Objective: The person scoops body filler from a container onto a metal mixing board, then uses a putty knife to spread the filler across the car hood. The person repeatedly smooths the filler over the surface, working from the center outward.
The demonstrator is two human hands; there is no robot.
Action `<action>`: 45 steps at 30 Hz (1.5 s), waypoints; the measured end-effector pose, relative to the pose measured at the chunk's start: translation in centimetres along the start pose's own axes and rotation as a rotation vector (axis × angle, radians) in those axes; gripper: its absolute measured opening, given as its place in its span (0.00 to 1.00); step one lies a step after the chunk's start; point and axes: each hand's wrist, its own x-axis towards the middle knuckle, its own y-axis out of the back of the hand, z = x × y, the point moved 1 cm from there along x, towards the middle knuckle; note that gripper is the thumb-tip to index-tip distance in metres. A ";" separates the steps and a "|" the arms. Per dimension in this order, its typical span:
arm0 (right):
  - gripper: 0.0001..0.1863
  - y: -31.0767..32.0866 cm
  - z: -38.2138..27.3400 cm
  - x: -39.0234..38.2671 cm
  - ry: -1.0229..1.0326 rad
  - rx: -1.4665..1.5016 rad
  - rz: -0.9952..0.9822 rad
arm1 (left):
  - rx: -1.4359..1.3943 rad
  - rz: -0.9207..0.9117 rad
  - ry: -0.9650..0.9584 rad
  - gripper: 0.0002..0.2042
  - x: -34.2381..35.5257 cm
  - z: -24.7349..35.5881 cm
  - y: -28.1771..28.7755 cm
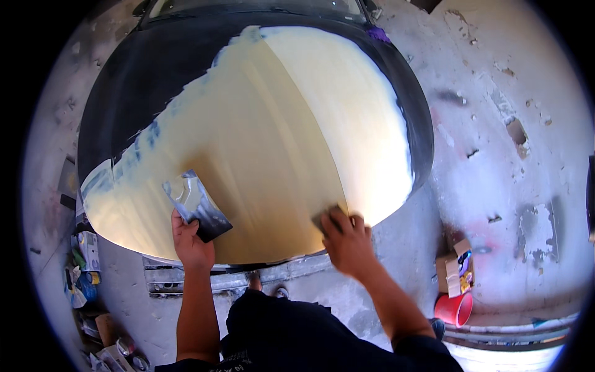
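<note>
My left hand [191,239] grips a flat dark plate [201,208], smeared with pale filler, over a dark car hood [130,80] partly covered in cream-yellow filler [248,136]. My thumb lies over the plate's lower part. My right hand [347,242] has its fingers bent over a small dark spreader [325,217] at the hood's lower right, beside a curved line in the cream coating. The coating is lighter to the right of that line and has ragged edges against the dark paint.
A windshield [251,9] tops the view, with a purple cloth [378,34] beside it. On the stained floor [508,186] are a cardboard box [449,273] and red bucket [453,309] at right, assorted cans and boxes [90,266] at left. A bumper beam [167,279] shows under the hood.
</note>
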 end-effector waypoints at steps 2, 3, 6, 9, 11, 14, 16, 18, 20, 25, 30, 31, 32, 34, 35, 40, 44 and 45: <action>0.27 -1.8 0.0 -3.5 -0.019 -0.035 -0.006 | -0.009 -0.011 -0.021 0.25 0.5 0.4 0.0; 0.28 -2.5 0.1 -4.9 -0.019 -0.042 0.005 | -0.020 -0.022 -0.035 0.25 1.1 0.4 0.0; 0.28 -0.8 -0.3 -5.9 -0.075 -0.038 -0.055 | -0.024 -0.017 -0.046 0.25 2.4 0.8 -0.1; 0.27 2.5 0.1 -2.7 -0.124 -0.051 0.069 | -0.016 -0.021 -0.105 0.25 3.9 1.5 0.1; 0.27 4.4 2.5 1.9 -0.056 -0.084 0.232 | -0.004 -0.011 -0.165 0.25 5.1 2.3 0.5; 0.27 5.9 7.1 11.3 -0.037 -0.078 0.311 | 0.018 0.013 -0.229 0.25 6.7 3.7 0.8; 0.25 7.1 9.5 19.1 -0.070 -0.070 0.265 | 0.045 0.038 -0.259 0.25 7.6 4.7 1.6; 0.24 7.4 12.1 27.7 -0.084 -0.056 0.175 | 0.071 0.095 -0.267 0.26 8.4 5.5 1.6; 0.24 9.7 11.6 34.9 -0.117 -0.035 0.093 | 0.065 0.115 -0.234 0.26 8.7 6.3 1.2; 0.23 10.0 5.9 51.2 -0.188 -0.073 -0.131 | 0.096 0.188 -0.185 0.29 8.3 6.1 2.9; 0.19 6.8 4.8 63.9 0.109 -0.350 -0.252 | 0.066 0.278 -0.239 0.32 6.9 4.5 6.0; 0.18 6.5 0.7 64.5 0.027 -0.230 -0.263 | 0.092 0.287 -0.239 0.32 6.4 4.8 6.2; 0.18 6.3 1.7 66.1 0.042 -0.305 -0.243 | 0.089 0.253 -0.206 0.32 6.6 4.9 5.5; 0.18 5.9 1.8 68.3 0.114 -0.419 -0.228 | 0.105 0.241 -0.148 0.34 6.5 5.0 4.9; 0.18 5.5 0.8 69.0 0.168 -0.460 -0.227 | 0.160 0.260 -0.117 0.31 6.9 5.5 4.1; 0.23 7.2 -8.4 64.1 0.184 -0.173 -0.367 | 0.205 0.245 -0.164 0.33 6.2 5.6 4.7; 0.24 7.5 -4.8 59.3 0.221 -0.142 -0.398 | 0.232 0.157 -0.254 0.31 7.5 4.6 4.4; 0.24 7.9 -5.7 57.2 0.217 -0.164 -0.387 | 0.219 0.164 -0.266 0.31 7.4 4.8 4.2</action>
